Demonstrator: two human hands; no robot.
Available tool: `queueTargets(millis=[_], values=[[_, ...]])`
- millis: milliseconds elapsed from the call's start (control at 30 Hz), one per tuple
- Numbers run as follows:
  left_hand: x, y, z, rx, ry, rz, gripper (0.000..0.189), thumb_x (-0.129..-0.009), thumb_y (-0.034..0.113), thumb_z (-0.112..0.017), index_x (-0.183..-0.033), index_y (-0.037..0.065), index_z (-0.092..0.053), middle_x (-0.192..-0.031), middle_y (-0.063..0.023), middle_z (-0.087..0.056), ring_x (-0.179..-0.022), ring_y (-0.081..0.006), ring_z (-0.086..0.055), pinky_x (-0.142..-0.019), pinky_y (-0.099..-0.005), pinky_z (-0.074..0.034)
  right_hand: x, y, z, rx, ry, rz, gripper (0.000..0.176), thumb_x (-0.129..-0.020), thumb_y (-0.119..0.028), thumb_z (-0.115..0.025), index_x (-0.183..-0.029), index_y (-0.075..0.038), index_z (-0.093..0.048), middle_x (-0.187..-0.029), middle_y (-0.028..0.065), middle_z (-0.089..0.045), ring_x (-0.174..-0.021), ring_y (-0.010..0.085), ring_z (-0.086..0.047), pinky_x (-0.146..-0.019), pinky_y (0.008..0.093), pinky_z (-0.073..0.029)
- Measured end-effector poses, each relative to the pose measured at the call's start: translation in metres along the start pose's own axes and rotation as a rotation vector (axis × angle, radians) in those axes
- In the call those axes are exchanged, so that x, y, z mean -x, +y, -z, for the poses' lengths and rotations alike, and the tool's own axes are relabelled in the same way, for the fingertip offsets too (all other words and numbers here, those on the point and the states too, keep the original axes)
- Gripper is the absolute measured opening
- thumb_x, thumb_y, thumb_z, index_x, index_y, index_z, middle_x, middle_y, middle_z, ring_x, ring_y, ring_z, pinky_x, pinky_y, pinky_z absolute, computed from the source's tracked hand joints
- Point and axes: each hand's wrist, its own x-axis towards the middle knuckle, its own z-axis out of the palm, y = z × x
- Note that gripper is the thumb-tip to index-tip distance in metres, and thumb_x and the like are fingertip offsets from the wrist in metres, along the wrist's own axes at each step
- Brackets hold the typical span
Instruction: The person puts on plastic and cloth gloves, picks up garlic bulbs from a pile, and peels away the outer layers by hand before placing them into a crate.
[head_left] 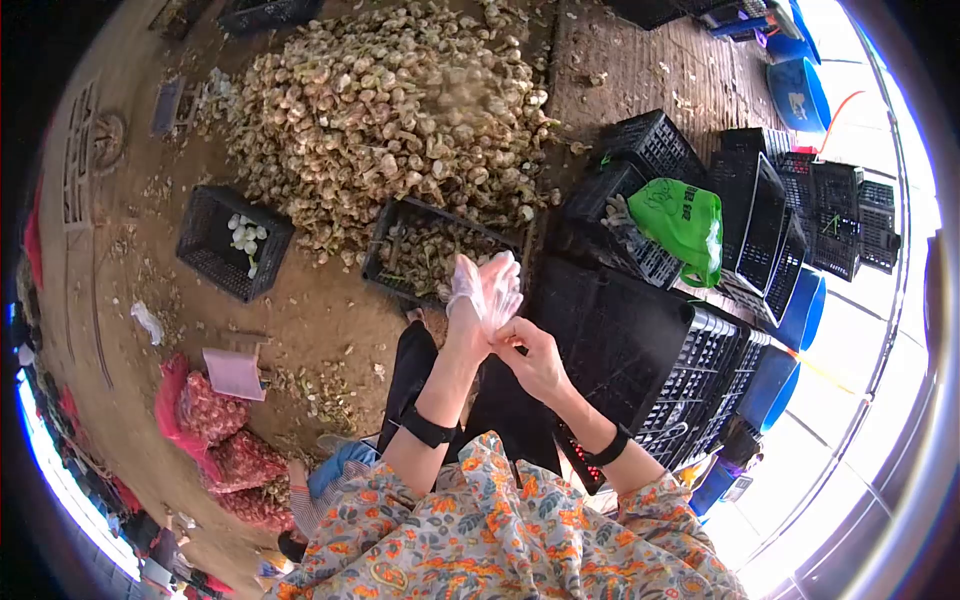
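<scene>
My left hand is raised in front of me with its fingers stretched out, inside a thin clear plastic glove. My right hand is bare, its thumb and fingertips pinched on the glove's edge at the left wrist. Just beyond the hands is a black plastic crate with garlic bulbs in it. Behind that crate, a large heap of garlic covers the ground.
Another black crate at left holds several white peeled bulbs. Black crates are stacked at right, with a green bag on them. Red net sacks and a small pink-topped stool stand at lower left, near another person's blue-clothed leg.
</scene>
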Motion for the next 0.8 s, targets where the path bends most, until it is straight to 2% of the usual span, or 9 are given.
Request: queueTargets(millis=[167, 233, 267, 433, 500, 567, 667, 733, 800], values=[[0.014, 0.009, 0.001, 0.144, -0.259, 0.108, 0.072, -0.088, 0.055, -0.044, -0.144, 0.020, -0.015, -0.143, -0.0100, -0.030, -0.122, -0.0344, -0.039, -0.095, -0.0458, -0.039, -0.002, -0.001, 0.004, -0.039, -0.123, -0.090, 0.005, -0.079, 0.000, -0.058, -0.083, 0.002, -0.056, -0.080, 0.0082, -0.061, -0.075, 0.0147, -0.060, -0.068, 0.0282, -0.049], [0.012, 0.008, 0.003, -0.069, -0.207, -0.007, 0.069, -0.089, 0.043, -0.050, -0.144, 0.019, -0.016, -0.145, -0.0080, -0.027, -0.126, -0.0330, -0.035, -0.098, -0.0464, -0.036, 0.000, 0.003, 0.003, -0.048, -0.152, -0.104, 0.004, -0.080, 0.001, -0.058, -0.082, 0.002, -0.055, -0.079, 0.0080, -0.061, -0.076, 0.0147, -0.060, -0.068, 0.0282, -0.049], [0.008, 0.006, 0.006, 0.020, -0.123, 0.006, 0.057, -0.091, 0.025, -0.049, -0.142, 0.019, -0.024, -0.143, -0.0056, -0.031, -0.127, -0.0284, -0.035, -0.101, -0.0415, -0.032, 0.001, 0.006, 0.001, -0.057, -0.179, -0.120, 0.003, -0.080, 0.001, -0.057, -0.082, 0.002, -0.055, -0.078, 0.0077, -0.061, -0.076, 0.0147, -0.061, -0.069, 0.0281, -0.049], [-0.002, -0.002, 0.000, -0.061, 0.231, -0.002, 0.046, -0.091, 0.021, -0.048, -0.134, 0.009, -0.040, -0.132, -0.0096, -0.047, -0.123, -0.0217, -0.041, -0.101, -0.0343, -0.032, 0.000, 0.010, 0.004, -0.045, -0.162, -0.102, 0.008, -0.080, 0.001, -0.058, -0.087, 0.001, -0.054, -0.083, 0.0088, -0.060, -0.078, 0.0161, -0.062, -0.070, 0.0288, -0.050], [-0.004, 0.000, -0.001, -1.127, 0.302, -0.397, 0.045, -0.093, 0.022, -0.046, -0.135, 0.008, -0.038, -0.137, -0.0108, -0.041, -0.127, -0.0217, -0.037, -0.103, -0.0303, -0.028, -0.009, -0.005, 0.006, 0.146, 0.044, -0.051, 0.020, -0.079, 0.000, -0.059, -0.098, 0.000, -0.053, -0.091, 0.0100, -0.058, -0.079, 0.0188, -0.062, -0.068, 0.0292, -0.050], [-0.001, -0.005, 0.006, -1.006, 0.254, -0.317, 0.047, -0.093, 0.021, -0.047, -0.135, 0.002, -0.036, -0.135, -0.0135, -0.042, -0.127, -0.0218, -0.037, -0.102, -0.0288, -0.031, -0.019, -0.039, 0.006, 0.397, 0.142, 0.091, 0.031, -0.079, -0.002, -0.061, -0.109, -0.003, -0.055, -0.092, 0.0079, -0.056, -0.082, 0.0169, -0.059, -0.067, 0.0288, -0.050], [-0.010, -0.019, 0.028, -1.524, 0.284, -0.690, 0.054, -0.082, 0.025, -0.060, -0.127, 0.000, -0.044, -0.129, -0.0190, -0.047, -0.122, -0.0312, -0.042, -0.100, -0.0365, -0.035, -0.030, -0.034, 0.002, 0.577, 0.126, 0.233, 0.030, -0.074, -0.002, -0.064, -0.104, -0.004, -0.060, -0.092, 0.0087, -0.055, -0.081, 0.0223, -0.058, -0.066, 0.0310, -0.050], [-0.005, -0.015, 0.026, -1.615, 0.292, -0.881, 0.052, -0.080, 0.028, -0.061, -0.123, 0.001, -0.047, -0.124, -0.0171, -0.050, -0.117, -0.0328, -0.046, -0.097, -0.0388, -0.037, -0.033, -0.028, 0.000, 0.714, 0.107, 0.366, 0.015, -0.070, 0.001, -0.065, -0.085, -0.002, -0.063, -0.089, 0.0091, -0.056, -0.079, 0.0262, -0.057, -0.066, 0.0331, -0.050], [0.002, -0.005, 0.017, -1.700, 0.306, -1.076, 0.050, -0.079, 0.030, -0.063, -0.118, 0.002, -0.051, -0.120, -0.0153, -0.053, -0.111, -0.0343, -0.049, -0.095, -0.0410, -0.039, -0.033, -0.026, -0.002, 0.644, 0.070, 0.419, 0.013, -0.071, 0.002, -0.063, -0.084, -0.002, -0.061, -0.087, 0.0095, -0.056, -0.078, 0.0266, -0.057, -0.065, 0.0347, -0.050]])
